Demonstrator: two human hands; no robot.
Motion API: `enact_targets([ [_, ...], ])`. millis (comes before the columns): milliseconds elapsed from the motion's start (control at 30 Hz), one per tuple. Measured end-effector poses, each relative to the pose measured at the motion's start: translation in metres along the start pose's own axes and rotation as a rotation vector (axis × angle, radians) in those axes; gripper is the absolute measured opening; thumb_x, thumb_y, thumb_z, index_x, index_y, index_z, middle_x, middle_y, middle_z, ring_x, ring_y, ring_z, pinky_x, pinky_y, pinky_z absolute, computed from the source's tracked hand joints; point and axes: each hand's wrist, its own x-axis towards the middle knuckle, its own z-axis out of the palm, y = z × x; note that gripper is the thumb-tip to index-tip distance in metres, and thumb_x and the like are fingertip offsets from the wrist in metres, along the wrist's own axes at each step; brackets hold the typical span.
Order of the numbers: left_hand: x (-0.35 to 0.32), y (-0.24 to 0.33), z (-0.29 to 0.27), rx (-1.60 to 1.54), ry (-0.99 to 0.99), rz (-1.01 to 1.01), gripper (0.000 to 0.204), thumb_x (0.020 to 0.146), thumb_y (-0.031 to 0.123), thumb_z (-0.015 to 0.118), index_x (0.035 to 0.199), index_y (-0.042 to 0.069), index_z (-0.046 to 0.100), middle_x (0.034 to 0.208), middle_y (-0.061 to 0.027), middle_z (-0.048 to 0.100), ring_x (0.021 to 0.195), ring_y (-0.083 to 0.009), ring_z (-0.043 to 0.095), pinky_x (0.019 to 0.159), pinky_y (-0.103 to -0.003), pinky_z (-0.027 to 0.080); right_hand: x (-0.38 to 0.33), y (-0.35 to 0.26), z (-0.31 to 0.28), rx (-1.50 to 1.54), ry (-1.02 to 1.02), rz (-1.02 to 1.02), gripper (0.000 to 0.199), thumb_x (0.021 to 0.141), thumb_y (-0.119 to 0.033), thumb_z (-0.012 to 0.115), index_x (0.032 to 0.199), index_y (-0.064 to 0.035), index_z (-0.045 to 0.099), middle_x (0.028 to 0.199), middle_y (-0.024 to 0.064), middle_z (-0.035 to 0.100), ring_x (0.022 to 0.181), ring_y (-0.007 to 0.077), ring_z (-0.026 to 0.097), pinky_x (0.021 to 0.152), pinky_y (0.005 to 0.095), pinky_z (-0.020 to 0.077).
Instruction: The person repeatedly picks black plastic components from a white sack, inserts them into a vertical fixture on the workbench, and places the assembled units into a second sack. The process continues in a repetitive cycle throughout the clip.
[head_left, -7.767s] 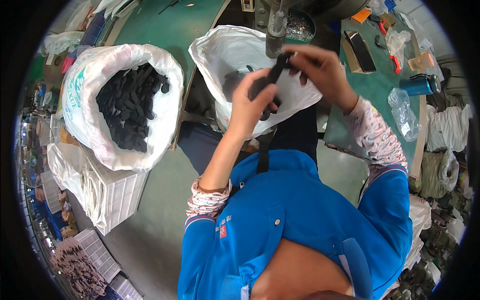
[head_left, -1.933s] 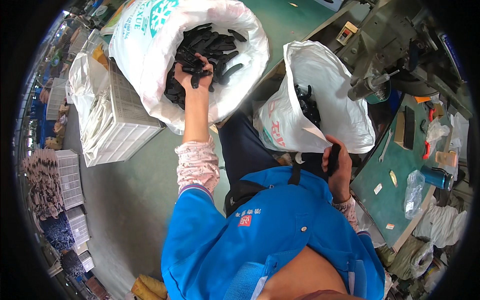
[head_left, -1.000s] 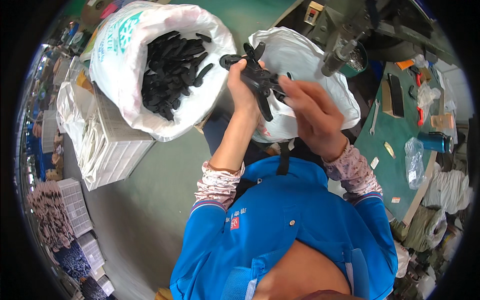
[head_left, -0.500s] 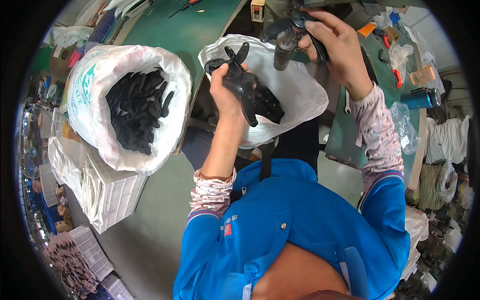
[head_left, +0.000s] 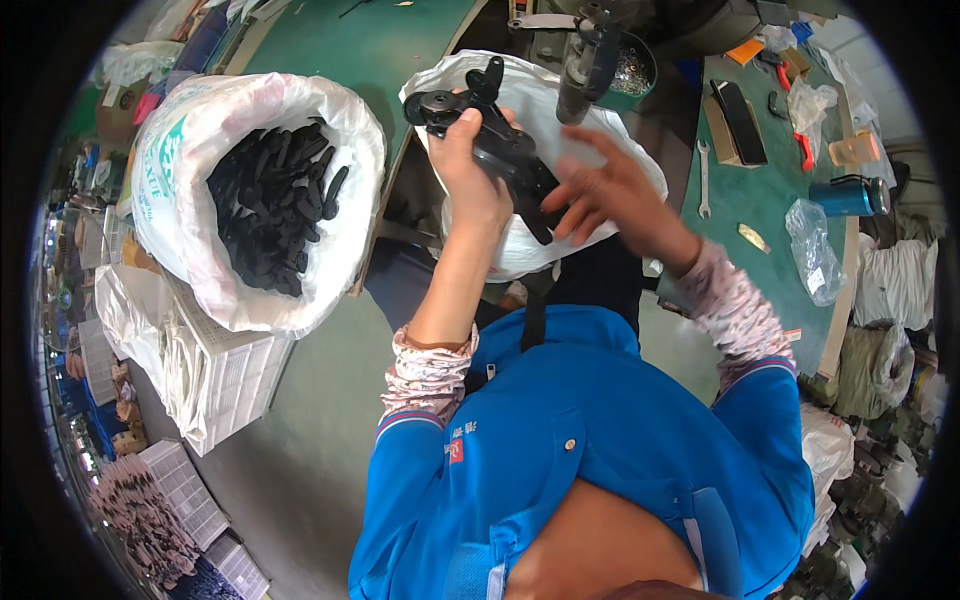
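My left hand (head_left: 470,170) is wrapped round several black moulded parts (head_left: 508,150) with rounded, arm-like ends. They are held together over the mouth of a white plastic bag (head_left: 540,95). My right hand (head_left: 625,195) is beside them on the right, a little blurred, with its fingers apart and nothing in them; its fingertips come close to the lower end of the black parts. Beyond the bag rises a dark cylindrical post (head_left: 575,90), with a black elongated piece (head_left: 602,58) at its upper side. What lies deeper in the bag is hidden by my hands.
Another white sack (head_left: 350,230), full of black pieces, stands at left beside a white crate (head_left: 240,385). A round container of small metal bits (head_left: 635,75) sits behind the post. On the right green table (head_left: 725,270) are a wrench (head_left: 704,180), a phone (head_left: 738,120) and a blue flask (head_left: 845,197).
My right hand has let go of the black piece at the post and come down and left toward the held parts, fingers spread. My left hand keeps hold, its parts slightly turned.
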Motion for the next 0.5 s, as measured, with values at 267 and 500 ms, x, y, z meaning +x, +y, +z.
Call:
enact_targets([
  [267, -0.004, -0.005, -0.004, -0.021, 0.006, -0.049, 0.034, 0.083, 0.020, 0.056, 0.112, 0.004, 0.049, 0.083, -0.0153, 0.062, 0.075, -0.0219, 0.062, 0.067, -0.032, 0.053, -0.024, 0.034, 0.026, -0.022, -0.171, 0.090, 0.061, 0.095, -0.015, 0.053, 0.141, 0.0011, 0.016, 0.081, 0.0150, 0.064, 0.065, 0.0207, 0.066, 0.056, 0.0285, 0.0540],
  [500, -0.014, -0.007, -0.006, 0.163, -0.127, 0.036, 0.040, 0.080, 0.012, 0.058, 0.116, 0.002, 0.044, 0.090, -0.0150, 0.060, 0.074, -0.0221, 0.062, 0.068, -0.033, 0.052, -0.037, 0.023, -0.007, -0.131, 0.052, -0.284, 0.028, 0.092, -0.003, 0.036, 0.118, 0.0032, 0.047, 0.097, 0.0092, 0.060, 0.083, 0.0112, 0.058, 0.076, 0.0269, 0.0483],
])
